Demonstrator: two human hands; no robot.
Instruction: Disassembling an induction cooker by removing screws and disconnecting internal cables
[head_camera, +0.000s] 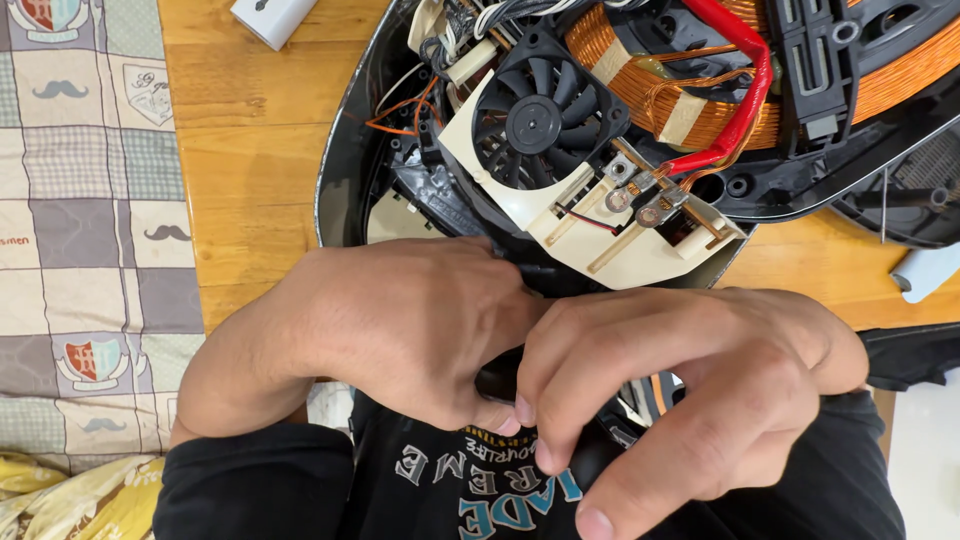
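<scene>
- Black plastic housing of an opened appliance lies on the wooden table, near edge against the person's body.
- Left hand curls closed over the housing's near rim; what the fingertips pinch is hidden.
- Right hand has fingers bent, closed on a small dark part beside the left thumb.
- Judgement: keep the grip low and steady, clear of the fan and copper coil.
- Red wire and white bracket sit just beyond the knuckles.
- Patchwork cloth lies left.
</scene>
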